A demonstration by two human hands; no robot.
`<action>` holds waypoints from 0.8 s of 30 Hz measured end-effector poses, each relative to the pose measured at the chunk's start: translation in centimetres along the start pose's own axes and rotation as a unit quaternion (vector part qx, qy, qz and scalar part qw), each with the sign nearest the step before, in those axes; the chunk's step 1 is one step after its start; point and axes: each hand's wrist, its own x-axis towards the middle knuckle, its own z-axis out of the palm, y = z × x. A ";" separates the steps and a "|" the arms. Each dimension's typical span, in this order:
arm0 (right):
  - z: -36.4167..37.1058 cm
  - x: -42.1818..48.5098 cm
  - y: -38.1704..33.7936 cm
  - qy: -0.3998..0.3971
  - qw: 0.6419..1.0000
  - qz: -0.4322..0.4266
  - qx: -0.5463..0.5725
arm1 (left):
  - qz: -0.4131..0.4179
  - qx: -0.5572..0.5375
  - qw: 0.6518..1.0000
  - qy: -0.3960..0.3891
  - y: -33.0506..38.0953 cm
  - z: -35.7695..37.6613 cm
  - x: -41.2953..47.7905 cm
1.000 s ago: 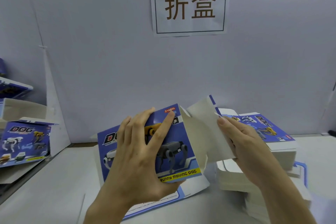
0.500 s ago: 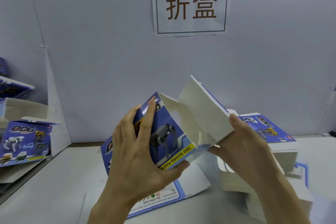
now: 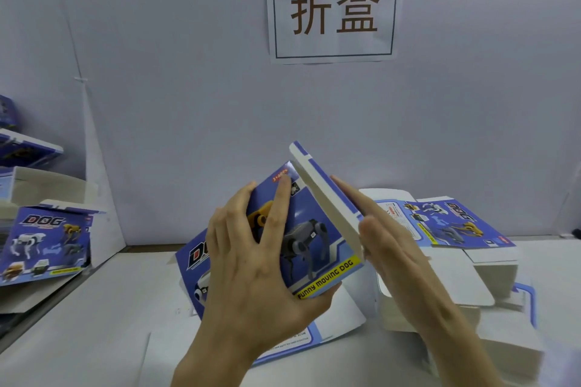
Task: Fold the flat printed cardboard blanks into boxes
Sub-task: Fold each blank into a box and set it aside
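A blue printed cardboard blank (image 3: 314,236) with robot dogs and the words "FUNNY MOVING DOG" is held tilted above the table, partly folded. My left hand (image 3: 251,264) grips its front panel, fingers spread over the print and thumb under the lower edge. My right hand (image 3: 390,245) lies flat with straight fingers against the outer side of the white side flap (image 3: 327,204), which stands up at an angle. A stack of flat blanks (image 3: 465,226) lies at the right behind my right hand.
Another flat blank (image 3: 330,324) lies on the white table under the held one. Folded boxes and a printed blank (image 3: 47,245) stand on a shelf at the left. A paper sign (image 3: 333,6) hangs on the grey wall behind.
The side flap has swung from lying open toward the right to standing nearly against the front panel. My right hand has moved from pinching the flap's edge to pressing flat on its outer face.
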 end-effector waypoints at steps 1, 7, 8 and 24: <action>0.3 0.2 0.1 0.028 0.999 -0.005 0.013 | 0.002 0.006 1.000 0.002 0.0 0.0 0.0; 1.1 0.7 1.3 0.077 0.992 -0.003 0.096 | -0.005 0.031 0.999 0.029 0.0 0.1 0.0; 1.1 0.7 1.4 0.082 0.992 -0.003 0.095 | -0.008 0.036 0.999 0.032 0.0 0.1 0.0; 1.8 0.5 1.8 0.029 0.997 -0.005 -0.071 | -0.072 0.013 0.997 0.016 0.5 0.9 -0.5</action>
